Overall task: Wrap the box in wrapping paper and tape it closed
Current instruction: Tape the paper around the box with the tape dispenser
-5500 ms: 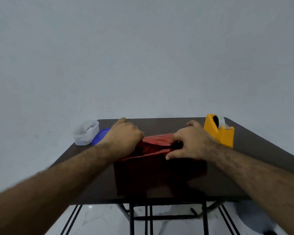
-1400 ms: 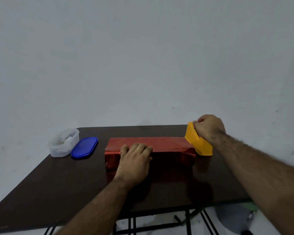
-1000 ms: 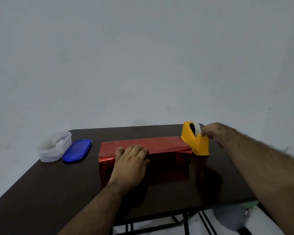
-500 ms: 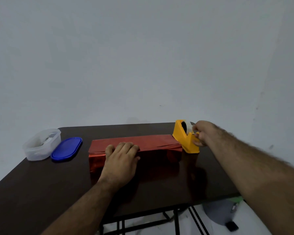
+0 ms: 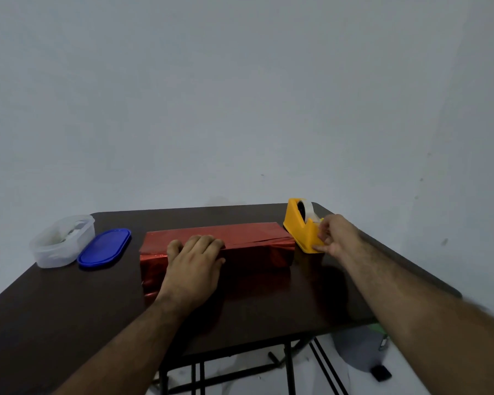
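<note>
Clear plastic forms the tub [image 5: 62,241] at the far left of a dark table [image 5: 54,303], with a blue lid [image 5: 104,248] lying flat just beside it. At the table's centre lies the box [image 5: 217,249], long and low, covered in shiny red paper [image 5: 254,233] whose overlapping seam runs along the top. The left hand [image 5: 193,269] lies flat on the box's near top edge, fingers straight, pressing the fold down. To the right, touching the box's end, stands a yellow tape dispenser [image 5: 303,229]. The right hand [image 5: 335,236] is at its cutter end, fingers curled as if pinching the tape's free end, though the tape itself is too thin to make out. The foil paper looks slick and springy, likely to unfold if released, so pressure belongs on the seam; the box seems light and stiff. The box's own surface and far side are hidden, and the tub's contents are unclear.
</note>
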`<control>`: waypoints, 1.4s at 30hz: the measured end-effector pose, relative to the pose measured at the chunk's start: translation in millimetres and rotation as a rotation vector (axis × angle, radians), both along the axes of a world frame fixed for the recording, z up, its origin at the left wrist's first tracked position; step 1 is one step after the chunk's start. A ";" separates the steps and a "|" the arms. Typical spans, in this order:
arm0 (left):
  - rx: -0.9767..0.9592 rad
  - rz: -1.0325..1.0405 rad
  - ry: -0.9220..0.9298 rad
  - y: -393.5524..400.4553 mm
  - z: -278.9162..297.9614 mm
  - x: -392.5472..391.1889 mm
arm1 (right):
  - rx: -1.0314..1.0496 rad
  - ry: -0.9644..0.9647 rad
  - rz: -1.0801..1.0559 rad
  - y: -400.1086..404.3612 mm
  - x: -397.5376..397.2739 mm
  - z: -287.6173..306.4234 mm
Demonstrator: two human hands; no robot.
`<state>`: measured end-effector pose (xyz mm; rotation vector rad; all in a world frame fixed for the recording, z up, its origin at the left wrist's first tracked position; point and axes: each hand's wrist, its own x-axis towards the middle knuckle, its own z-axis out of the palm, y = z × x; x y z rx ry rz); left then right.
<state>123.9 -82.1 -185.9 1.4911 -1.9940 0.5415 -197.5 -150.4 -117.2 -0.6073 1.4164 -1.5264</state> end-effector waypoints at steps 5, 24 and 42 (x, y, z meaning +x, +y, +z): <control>-0.010 0.011 -0.005 -0.9 -1.1 -0.5 | -0.003 0.002 -0.054 5.6 3.1 -10.6; 0.020 0.032 0.003 0.3 0.4 -1.4 | 0.100 0.174 -0.210 4.5 14.7 -27.3; 0.078 -0.097 0.294 6.9 4.1 2.5 | -0.458 0.402 0.256 38.2 129.3 18.1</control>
